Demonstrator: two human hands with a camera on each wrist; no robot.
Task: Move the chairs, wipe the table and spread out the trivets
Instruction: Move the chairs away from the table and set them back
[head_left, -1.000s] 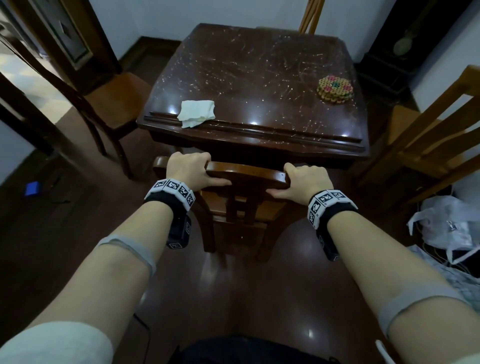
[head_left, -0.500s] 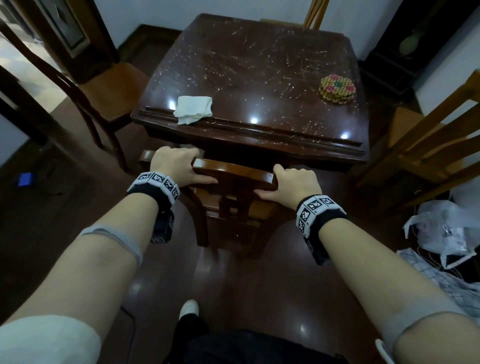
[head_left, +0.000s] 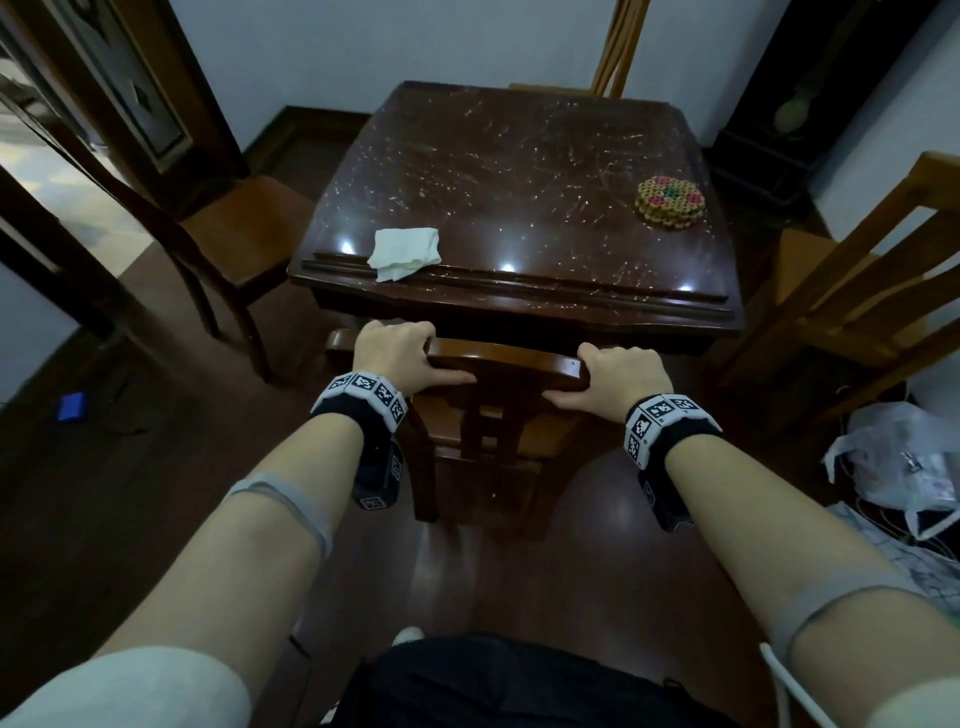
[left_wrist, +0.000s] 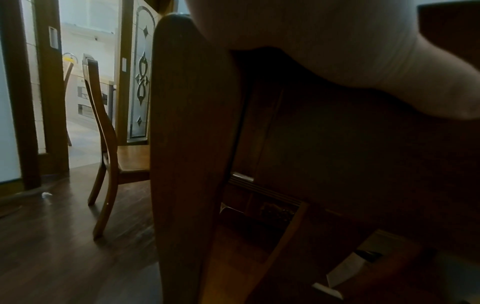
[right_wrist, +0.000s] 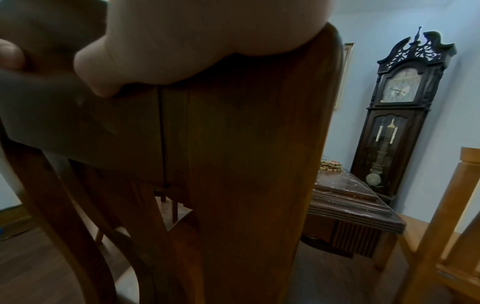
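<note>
A dark wooden chair (head_left: 498, 364) stands at the near edge of the scratched brown table (head_left: 519, 156), its seat partly under the tabletop. My left hand (head_left: 400, 353) grips the left end of the chair's top rail, and my right hand (head_left: 618, 374) grips the right end, thumbs on the near side. On the table lie a crumpled white cloth (head_left: 405, 253) near the front left and a stack of round woven trivets (head_left: 670, 200) at the right. In the wrist views the chair's back post (left_wrist: 192, 144) (right_wrist: 259, 164) fills the frame under each palm.
A second chair (head_left: 228, 228) stands at the table's left, a lighter one (head_left: 852, 291) at the right, another (head_left: 618, 47) behind it. A grandfather clock (right_wrist: 400, 102) stands against the far right wall. Plastic bags (head_left: 893, 467) lie on the floor at right, a blue object (head_left: 72, 406) at left.
The chair, with both hands holding its top rail, has come back away from the table, and the view has pulled back with it. The cloth and trivets have not moved.
</note>
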